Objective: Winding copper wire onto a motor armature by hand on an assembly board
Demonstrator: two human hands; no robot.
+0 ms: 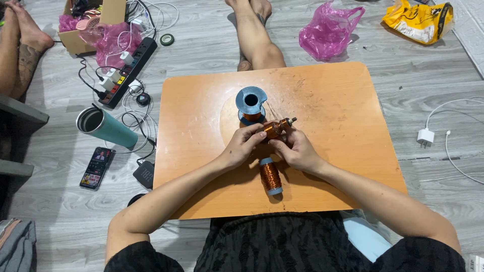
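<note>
While your left hand (241,147) and right hand (295,149) pinch the copper-wound coil (275,129) at table centre, grip its stiff core, I'd judge; fine wire kinks easily. Blue spool (251,103) at eleven o'clock, lying spool (270,176) at six.

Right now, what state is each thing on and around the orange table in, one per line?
Small copper-wound coil: lifted off the table, pinched by left hand and right hand.
Blue-flanged spool of copper wire: standing upright on the orange wooden table.
Second copper wire spool: lying on its side.
Teal metal tumbler: tipped over on the floor, lidless.
Smartphone: screen lit.
</note>
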